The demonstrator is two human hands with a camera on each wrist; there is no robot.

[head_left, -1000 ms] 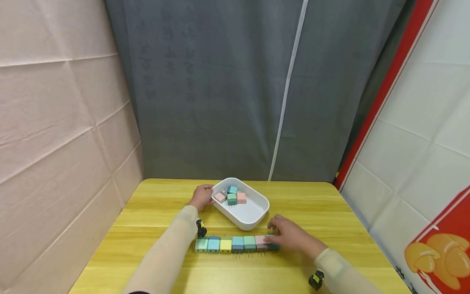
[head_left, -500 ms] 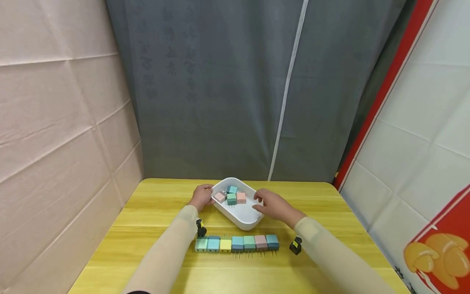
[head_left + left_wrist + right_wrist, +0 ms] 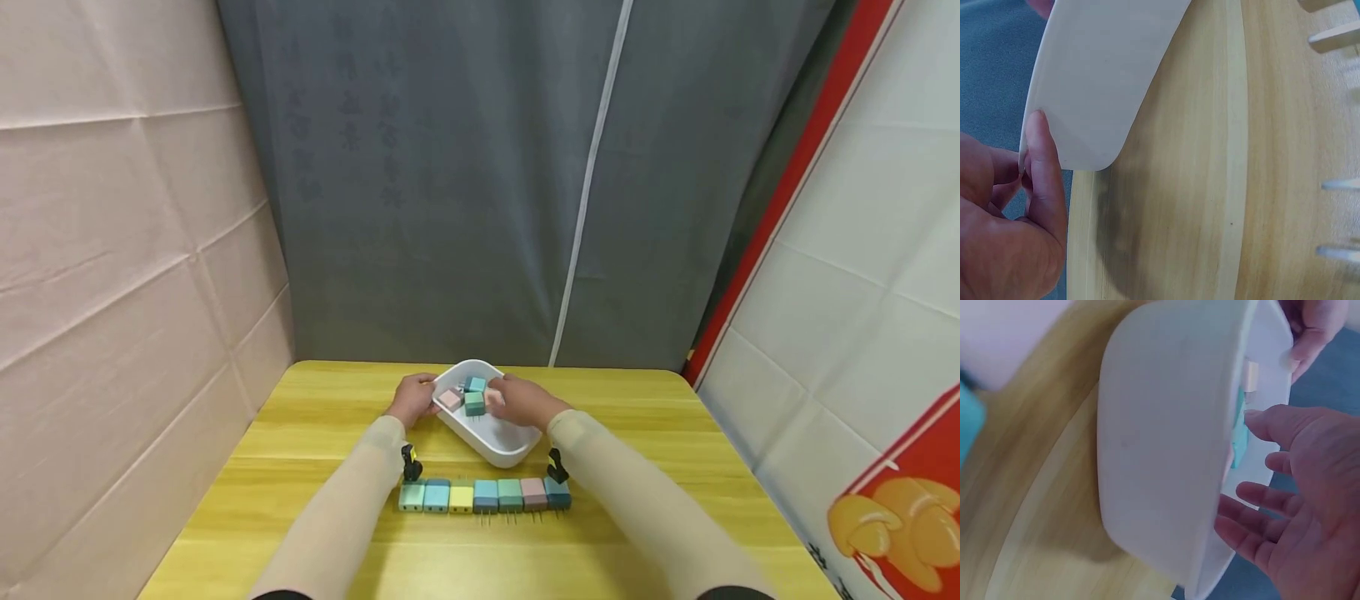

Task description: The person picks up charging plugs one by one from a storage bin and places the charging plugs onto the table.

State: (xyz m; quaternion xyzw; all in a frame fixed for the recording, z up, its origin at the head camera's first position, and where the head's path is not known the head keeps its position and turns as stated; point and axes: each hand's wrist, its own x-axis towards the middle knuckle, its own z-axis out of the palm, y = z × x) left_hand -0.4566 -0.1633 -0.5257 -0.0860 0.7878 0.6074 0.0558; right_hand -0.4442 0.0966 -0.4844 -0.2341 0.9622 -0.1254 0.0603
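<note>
My left hand grips the left end of a white plastic tray; in the left wrist view the thumb lies on the tray's outer wall and the fingers are behind the rim. My right hand reaches over the tray's right side to a salmon-pink block, partly covering it. Its thumb and fingers are spread apart in the right wrist view, with nothing between them. Beside that block lie a green block, a blue-teal block and a pale pink block.
In front of the tray, several small blocks stand in a row on the wooden table: pale green, light blue, yellow, then blue, green, mauve and blue. Thin metal pins stick out of some. A grey curtain hangs behind the table.
My right hand has moved from the right end of the block row up and left into the tray. The row's end blue block is now uncovered. My left hand stays on the tray.
</note>
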